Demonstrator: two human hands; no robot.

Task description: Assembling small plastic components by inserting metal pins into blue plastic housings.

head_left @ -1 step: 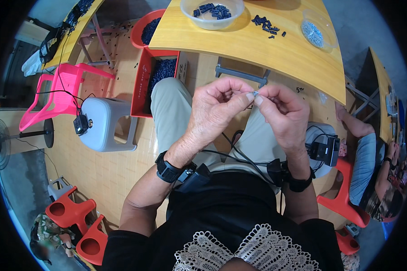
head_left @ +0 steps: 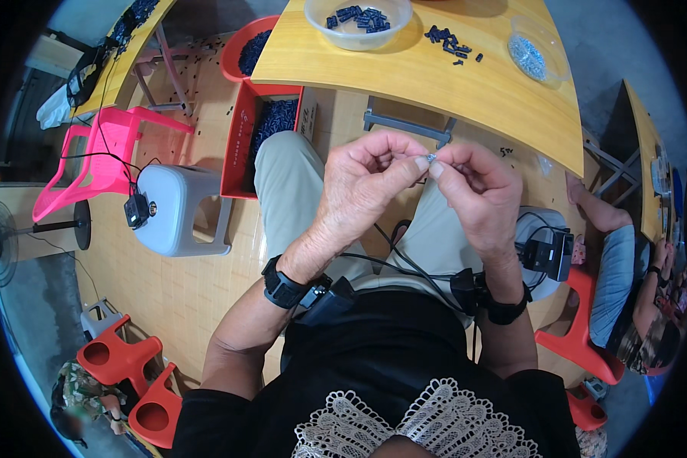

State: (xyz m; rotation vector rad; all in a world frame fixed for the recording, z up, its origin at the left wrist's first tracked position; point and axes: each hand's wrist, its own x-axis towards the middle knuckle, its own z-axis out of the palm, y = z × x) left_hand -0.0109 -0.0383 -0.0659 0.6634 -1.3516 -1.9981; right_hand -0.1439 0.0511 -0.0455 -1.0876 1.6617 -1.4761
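head: two hands [head_left: 362,183] [head_left: 482,191], one piece [head_left: 431,157]

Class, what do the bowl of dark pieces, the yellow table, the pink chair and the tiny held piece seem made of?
Bowl: probably plastic; its wall is cloudy, translucent.
Yellow table: perhaps wood or laminate, with streaky grain and slight sheen.
Pink chair: likely moulded plastic, smooth and evenly coloured.
Tiny piece: pale and shiny, too small to tell.
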